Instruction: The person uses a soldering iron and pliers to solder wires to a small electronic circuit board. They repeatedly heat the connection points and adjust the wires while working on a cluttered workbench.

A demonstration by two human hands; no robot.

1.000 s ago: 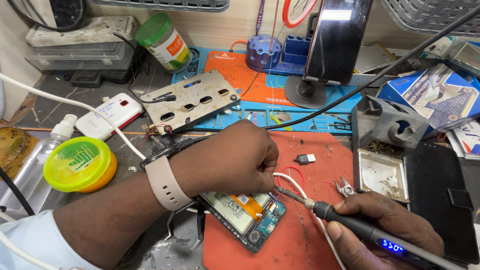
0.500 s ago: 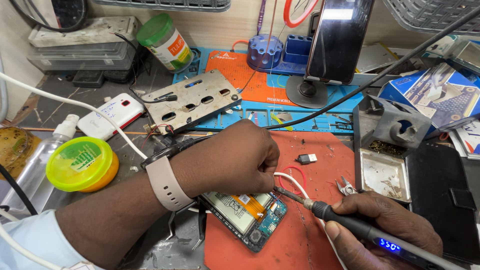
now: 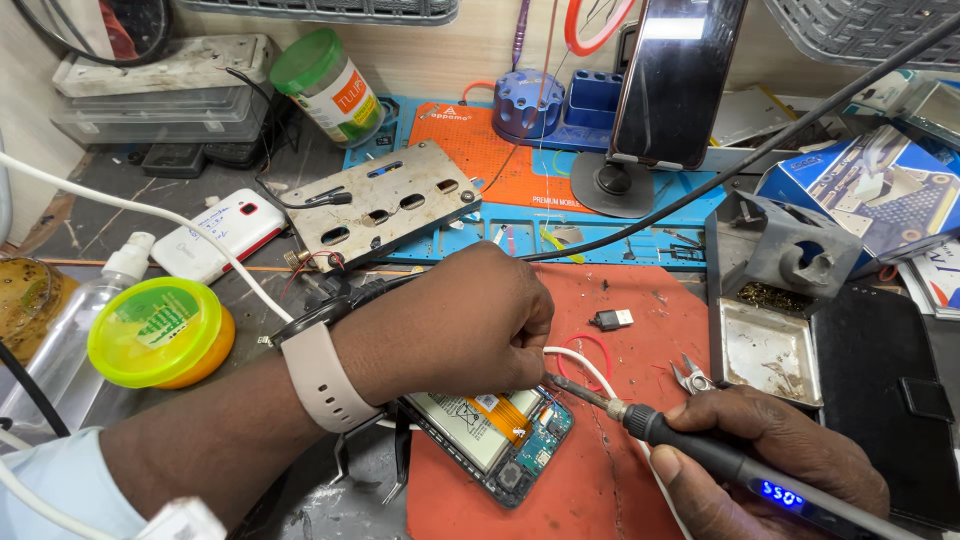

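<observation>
soldering iron [image 3: 690, 452] sits gripped in the closed right hand [image 3: 775, 460], its long axis slanting up and left so the tip meets the white wire [image 3: 580, 362] pinched in the curled fingers of the left hand [image 3: 470, 325]. opened phone [image 3: 492, 432], its battery and circuit board exposed, lies on the red mat [image 3: 640, 300] on the counter, directly under the left hand and just left of the tip, so the left hand is nearer to it.

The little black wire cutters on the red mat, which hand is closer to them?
The right. The right hand, gripping the soldering iron, sits just below the wire cutters. The left hand rests on the opened phone, farther off to their left.
</observation>
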